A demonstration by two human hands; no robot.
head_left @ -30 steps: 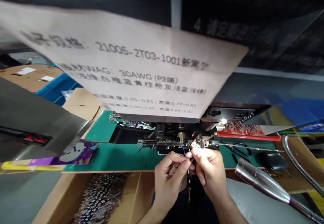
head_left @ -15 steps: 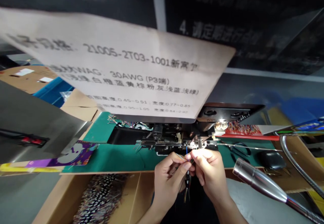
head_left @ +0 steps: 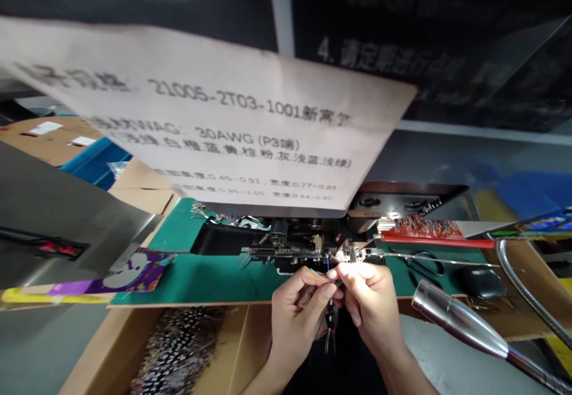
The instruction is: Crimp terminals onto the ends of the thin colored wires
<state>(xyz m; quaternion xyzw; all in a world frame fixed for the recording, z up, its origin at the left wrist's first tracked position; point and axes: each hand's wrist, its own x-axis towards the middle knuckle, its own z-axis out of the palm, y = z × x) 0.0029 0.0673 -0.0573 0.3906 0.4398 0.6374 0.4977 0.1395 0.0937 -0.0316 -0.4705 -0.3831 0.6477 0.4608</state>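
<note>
My left hand (head_left: 298,308) is closed, thumb and fingers pinching a small bundle of thin wires (head_left: 329,323) whose dark, sleeved part hangs below the fingers. My right hand (head_left: 373,299) pinches at the same wires, its fingertips touching those of the left. A blue wire (head_left: 328,264) sticks up between the hands towards the crimping machine (head_left: 344,253). The machine's lit working area lies just beyond my right fingertips. How the single wires run inside the fingers is hidden.
A printed paper sheet (head_left: 232,121) hangs over the machine front. Below the green mat (head_left: 205,282), a cardboard box holds many wire bundles (head_left: 174,347). Scissors (head_left: 424,263) and a metal lamp (head_left: 460,317) are at the right. A red tray (head_left: 438,241) of wires lies behind.
Both hands stay almost in place at the machine. The blue wire and the hanging bundle have shifted slightly to the left. The machine's press part beside the red tray looks changed in position.
</note>
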